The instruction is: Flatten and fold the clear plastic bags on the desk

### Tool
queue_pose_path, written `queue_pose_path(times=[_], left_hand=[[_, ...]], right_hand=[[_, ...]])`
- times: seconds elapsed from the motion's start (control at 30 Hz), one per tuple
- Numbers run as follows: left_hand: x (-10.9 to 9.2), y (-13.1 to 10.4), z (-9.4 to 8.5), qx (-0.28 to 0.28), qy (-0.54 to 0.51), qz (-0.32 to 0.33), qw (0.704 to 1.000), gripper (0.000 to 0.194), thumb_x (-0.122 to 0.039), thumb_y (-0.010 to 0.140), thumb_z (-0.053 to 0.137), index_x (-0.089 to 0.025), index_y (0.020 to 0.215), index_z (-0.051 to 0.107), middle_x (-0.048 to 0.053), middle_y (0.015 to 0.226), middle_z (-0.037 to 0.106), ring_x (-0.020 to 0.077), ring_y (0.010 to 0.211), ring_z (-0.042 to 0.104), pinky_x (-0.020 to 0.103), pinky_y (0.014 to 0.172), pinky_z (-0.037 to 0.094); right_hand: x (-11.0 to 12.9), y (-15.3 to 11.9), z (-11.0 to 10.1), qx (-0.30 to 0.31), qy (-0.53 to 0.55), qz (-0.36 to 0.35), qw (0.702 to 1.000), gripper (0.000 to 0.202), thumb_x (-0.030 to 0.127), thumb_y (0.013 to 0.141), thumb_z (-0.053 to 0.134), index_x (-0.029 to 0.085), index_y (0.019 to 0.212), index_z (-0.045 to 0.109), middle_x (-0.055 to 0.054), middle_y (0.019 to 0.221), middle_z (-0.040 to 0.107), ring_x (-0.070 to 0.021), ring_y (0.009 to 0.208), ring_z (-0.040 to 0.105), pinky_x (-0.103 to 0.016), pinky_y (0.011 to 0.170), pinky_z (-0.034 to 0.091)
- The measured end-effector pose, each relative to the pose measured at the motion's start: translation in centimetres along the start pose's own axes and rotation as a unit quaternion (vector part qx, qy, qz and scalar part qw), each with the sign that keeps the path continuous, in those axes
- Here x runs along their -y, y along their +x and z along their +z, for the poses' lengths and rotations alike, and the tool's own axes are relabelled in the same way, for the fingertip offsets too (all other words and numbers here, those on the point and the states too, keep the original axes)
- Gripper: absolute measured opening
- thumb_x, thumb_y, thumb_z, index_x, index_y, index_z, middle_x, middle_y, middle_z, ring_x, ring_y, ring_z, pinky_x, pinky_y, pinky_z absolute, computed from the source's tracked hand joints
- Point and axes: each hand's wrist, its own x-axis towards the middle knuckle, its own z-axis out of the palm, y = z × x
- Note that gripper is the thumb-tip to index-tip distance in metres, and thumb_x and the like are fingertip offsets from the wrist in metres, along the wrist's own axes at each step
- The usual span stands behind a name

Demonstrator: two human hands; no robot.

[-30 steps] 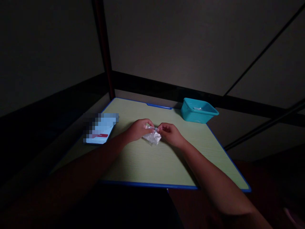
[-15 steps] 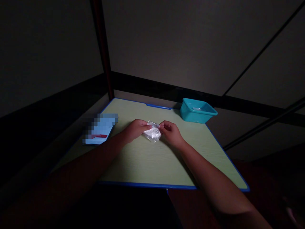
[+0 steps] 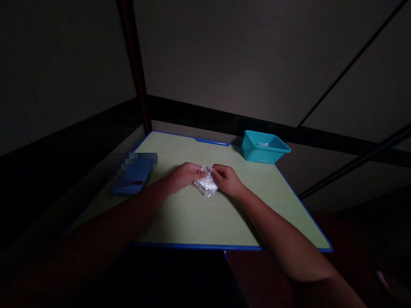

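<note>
A small clear plastic bag [image 3: 207, 186] with something whitish inside is held over the middle of the table. My left hand [image 3: 187, 176] grips its upper left part between thumb and fingers. From the other side, my right hand [image 3: 227, 178] pinches the bag's top edge, its fingers curled. The two thumbs are close together at the top of the bag. What exactly the bag contains is too small to tell.
The light table [image 3: 192, 222] has a blue rim. A turquoise basket [image 3: 260, 153] stands at its back right corner with a small pale item inside. At the left lies a phone or tablet [image 3: 130, 179], partly pixelated. A wall rises behind the table.
Both thumbs have come closer together at the bag's top, and the bag hangs slightly lower. The screen at the left has dimmed. The view has shifted slightly.
</note>
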Motion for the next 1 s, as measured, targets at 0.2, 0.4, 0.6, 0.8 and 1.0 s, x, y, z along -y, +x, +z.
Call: queue_pose_path(times=[0.2,0.4,0.6,0.8,1.0], left_hand=[[-0.4,-0.7,-0.6,-0.168,0.328,0.134,0.92,0.033,-0.04,0.081,0.055,-0.014,0.101,0.063,0.012,0.101,0.066,0.0243,0.098,0.059,0.038,0.087,0.044],[-0.5,-1.5,-1.9,-0.282,0.589,-0.046,0.756,0.067,-0.062,0.083,0.041,-0.027,0.14,0.033,0.018,0.149,0.019,0.0424,0.136,0.004,0.075,0.092,0.011],[-0.1,-1.2,-2.6,-0.282,0.545,-0.079,0.785,0.07,-0.063,0.084,0.038,-0.026,0.143,0.027,0.017,0.151,0.009,0.0442,0.136,-0.001,0.076,0.09,0.01],[-0.3,-0.3,-1.5,-0.263,0.344,0.136,0.891,0.053,-0.04,0.086,0.052,-0.014,0.132,0.045,0.015,0.145,0.032,0.0267,0.139,0.013,0.048,0.111,0.006],[1.1,0.8,0.1,-0.087,-0.184,0.065,0.977,0.047,-0.05,0.081,0.056,-0.015,0.113,0.056,0.015,0.124,0.056,0.0278,0.119,0.048,0.041,0.101,0.033]], right_hand=[[-0.4,0.1,-0.3,-0.033,-0.032,0.01,0.999,0.037,0.043,0.086,0.042,0.02,0.058,0.042,0.004,0.052,0.04,-0.01,0.05,0.035,-0.023,0.047,0.025],[-0.6,0.0,-0.5,-0.032,-0.048,0.011,0.998,0.037,0.043,0.086,0.041,0.02,0.057,0.041,0.004,0.052,0.04,-0.0106,0.05,0.036,-0.023,0.048,0.026],[-0.6,0.0,-0.5,-0.04,-0.048,0.021,0.998,0.038,0.045,0.085,0.041,0.021,0.056,0.039,0.004,0.051,0.038,-0.0107,0.05,0.035,-0.024,0.047,0.025],[-0.3,0.2,-0.5,-0.081,-0.037,0.017,0.996,0.038,0.045,0.085,0.042,0.021,0.056,0.039,0.004,0.051,0.038,-0.0107,0.05,0.035,-0.024,0.047,0.025],[0.0,0.2,-0.3,-0.125,0.04,-0.007,0.991,0.036,0.044,0.086,0.044,0.02,0.06,0.041,0.004,0.054,0.04,-0.0106,0.052,0.036,-0.022,0.048,0.027]])
